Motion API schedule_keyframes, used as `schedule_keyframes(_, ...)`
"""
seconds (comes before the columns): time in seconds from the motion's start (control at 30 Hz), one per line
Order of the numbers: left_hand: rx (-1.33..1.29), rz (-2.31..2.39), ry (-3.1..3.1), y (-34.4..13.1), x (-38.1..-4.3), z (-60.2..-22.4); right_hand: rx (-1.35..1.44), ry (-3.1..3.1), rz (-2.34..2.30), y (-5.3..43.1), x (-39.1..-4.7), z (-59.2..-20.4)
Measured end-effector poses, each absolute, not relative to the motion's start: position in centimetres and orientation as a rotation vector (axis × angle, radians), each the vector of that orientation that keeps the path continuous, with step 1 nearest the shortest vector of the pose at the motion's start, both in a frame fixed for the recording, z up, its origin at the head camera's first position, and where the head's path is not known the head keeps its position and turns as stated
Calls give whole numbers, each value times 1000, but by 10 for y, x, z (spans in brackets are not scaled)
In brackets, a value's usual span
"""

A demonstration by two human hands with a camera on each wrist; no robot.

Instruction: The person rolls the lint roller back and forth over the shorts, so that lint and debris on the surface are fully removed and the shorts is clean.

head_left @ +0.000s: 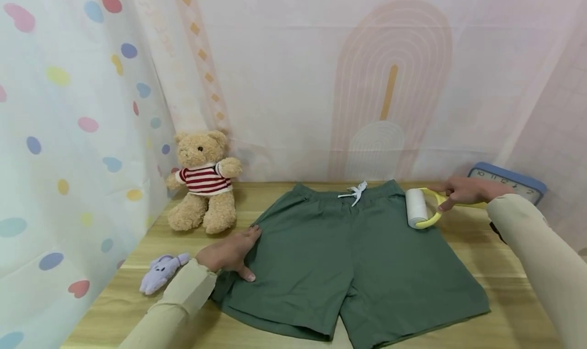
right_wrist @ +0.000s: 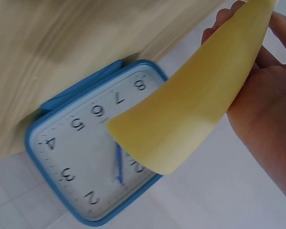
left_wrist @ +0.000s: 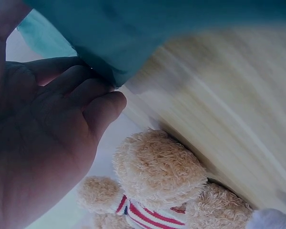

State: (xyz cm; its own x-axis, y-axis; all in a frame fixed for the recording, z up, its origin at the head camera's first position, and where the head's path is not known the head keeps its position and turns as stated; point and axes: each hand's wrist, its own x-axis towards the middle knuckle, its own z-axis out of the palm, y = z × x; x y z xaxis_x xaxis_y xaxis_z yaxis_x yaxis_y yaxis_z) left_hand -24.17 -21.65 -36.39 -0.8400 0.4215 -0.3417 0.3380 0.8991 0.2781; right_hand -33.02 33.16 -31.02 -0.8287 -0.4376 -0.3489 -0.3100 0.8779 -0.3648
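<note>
- Green shorts (head_left: 302,252) are spread flat on the wooden table (head_left: 477,249), with the waistband laid along the far edge and the legs pointed toward the near side; a white drawstring (head_left: 356,192) is tied in a bow at the waist.
- The left outer side of the shorts is touched by the left hand (head_left: 229,254), with the fingers laid on the cloth and the thumb spread away from them; some fingertips are hidden by the fabric in the left wrist view.
- A lint roller (head_left: 416,209) is held in the right hand (head_left: 465,191), with the fingers curled around its yellow handle and the index finger stretched along the frame.
- The white roll is placed just left of the right hand, on the right outer side of the shorts, below the waistband and near the far edge.
- A teddy bear (head_left: 204,181) in a red-striped top is seated by the table's far left corner, apart from the shorts.
- A small purple plush toy (head_left: 160,275) is laid near the left edge, beside the left sleeve (head_left: 188,288).
- A blue-framed clock (head_left: 520,183) is set by the far edge toward the right, partly covered by the right arm.
</note>
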Motion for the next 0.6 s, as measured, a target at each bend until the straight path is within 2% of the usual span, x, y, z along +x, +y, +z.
schedule_keyframes(0.6,627,365,2670,-224,-241,-368,-578,2696,-564,303,-319,-292)
